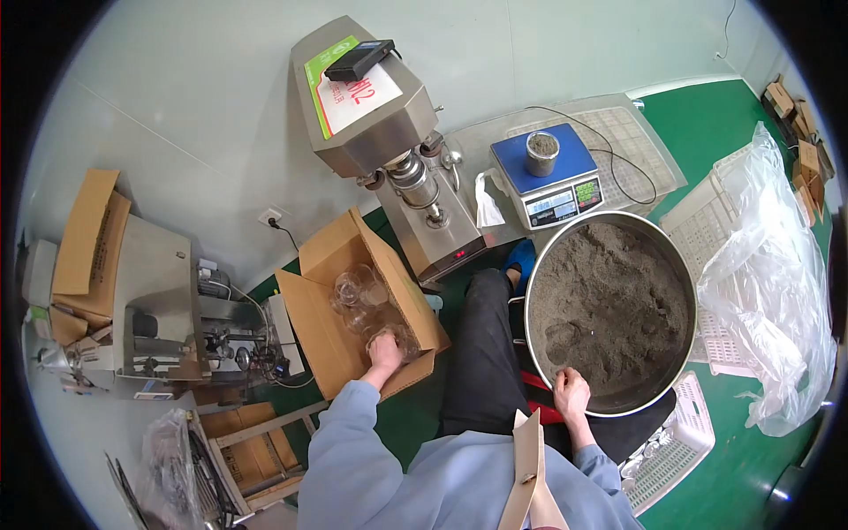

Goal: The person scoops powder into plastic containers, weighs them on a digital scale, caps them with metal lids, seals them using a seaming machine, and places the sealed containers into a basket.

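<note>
My left hand [385,352] reaches into an open cardboard box [322,353], its fingers curled on a clear jar [405,341]. Other clear jars [352,291] lie in the same box. At the near left edge of a large round metal pan [611,413], my right hand [571,393] is closed, and what its fingers hold, if anything, is hidden. Grey-brown granular material [618,300] fills much of the pan, with a hollow at its lower left. A filled clear jar [541,154] stands upright on a blue-topped digital scale [563,181].
A steel machine [375,115] stands behind the box, with a white tissue [488,201] beside it. On the right, plastic sheeting [768,283] covers white crates [720,331]. A pale basket [680,450] of silvery lids sits below the pan. Other machinery [159,300] is at left.
</note>
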The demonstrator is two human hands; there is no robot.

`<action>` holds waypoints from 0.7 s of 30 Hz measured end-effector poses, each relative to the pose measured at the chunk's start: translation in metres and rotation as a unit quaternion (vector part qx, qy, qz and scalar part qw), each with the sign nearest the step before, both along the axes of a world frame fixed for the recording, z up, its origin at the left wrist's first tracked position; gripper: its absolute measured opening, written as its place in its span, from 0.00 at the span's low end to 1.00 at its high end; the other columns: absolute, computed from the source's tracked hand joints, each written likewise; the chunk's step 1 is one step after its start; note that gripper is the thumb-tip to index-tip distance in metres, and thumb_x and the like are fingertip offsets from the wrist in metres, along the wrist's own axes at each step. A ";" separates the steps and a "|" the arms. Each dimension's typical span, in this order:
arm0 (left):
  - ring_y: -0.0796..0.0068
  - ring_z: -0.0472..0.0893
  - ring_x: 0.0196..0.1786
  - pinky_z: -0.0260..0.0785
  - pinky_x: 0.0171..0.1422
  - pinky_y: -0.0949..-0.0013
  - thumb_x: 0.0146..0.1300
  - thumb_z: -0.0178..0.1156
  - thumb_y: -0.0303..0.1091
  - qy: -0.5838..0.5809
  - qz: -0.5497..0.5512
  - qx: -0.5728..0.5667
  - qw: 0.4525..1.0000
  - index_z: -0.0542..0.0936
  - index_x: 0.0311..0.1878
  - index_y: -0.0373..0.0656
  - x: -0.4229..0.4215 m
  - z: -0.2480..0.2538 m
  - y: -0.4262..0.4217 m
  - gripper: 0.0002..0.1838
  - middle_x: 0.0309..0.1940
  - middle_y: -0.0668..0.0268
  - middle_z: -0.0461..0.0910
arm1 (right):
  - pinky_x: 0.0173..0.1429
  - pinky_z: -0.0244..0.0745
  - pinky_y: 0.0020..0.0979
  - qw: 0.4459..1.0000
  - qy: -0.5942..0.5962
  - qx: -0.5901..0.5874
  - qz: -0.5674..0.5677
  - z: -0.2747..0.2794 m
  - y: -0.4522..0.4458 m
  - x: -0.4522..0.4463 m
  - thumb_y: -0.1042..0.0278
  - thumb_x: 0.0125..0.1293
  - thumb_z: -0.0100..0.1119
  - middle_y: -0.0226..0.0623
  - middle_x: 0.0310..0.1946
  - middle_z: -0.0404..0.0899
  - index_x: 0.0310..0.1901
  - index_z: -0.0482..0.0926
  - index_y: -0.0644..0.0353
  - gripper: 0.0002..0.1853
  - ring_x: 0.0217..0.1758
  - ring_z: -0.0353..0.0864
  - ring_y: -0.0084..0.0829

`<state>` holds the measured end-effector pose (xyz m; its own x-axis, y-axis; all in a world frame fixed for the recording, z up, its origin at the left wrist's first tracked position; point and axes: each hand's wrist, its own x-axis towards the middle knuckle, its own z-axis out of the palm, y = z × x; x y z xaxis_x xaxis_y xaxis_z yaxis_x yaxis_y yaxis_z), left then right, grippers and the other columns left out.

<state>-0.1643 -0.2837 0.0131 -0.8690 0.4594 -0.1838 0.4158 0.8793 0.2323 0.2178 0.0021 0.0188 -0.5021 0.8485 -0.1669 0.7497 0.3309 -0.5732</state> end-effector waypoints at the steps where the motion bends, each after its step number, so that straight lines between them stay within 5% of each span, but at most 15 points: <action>1: 0.41 0.89 0.48 0.81 0.56 0.42 0.61 0.70 0.36 -0.003 -0.001 0.000 1.000 0.87 0.48 0.41 -0.002 -0.005 -0.002 0.14 0.42 0.44 0.89 | 0.48 0.82 0.52 1.000 0.001 -0.003 -0.001 0.000 0.000 0.000 0.61 0.74 0.58 0.53 0.37 0.88 0.40 0.88 0.61 0.14 0.42 0.89 0.56; 21: 0.41 0.88 0.55 0.81 0.61 0.46 0.58 0.72 0.39 -0.030 -0.019 -0.026 0.999 0.91 0.46 0.38 0.003 0.013 0.003 0.17 0.47 0.41 0.89 | 0.49 0.82 0.51 1.000 0.012 -0.016 -0.013 0.006 0.000 -0.002 0.61 0.74 0.59 0.54 0.38 0.88 0.39 0.88 0.62 0.14 0.43 0.89 0.55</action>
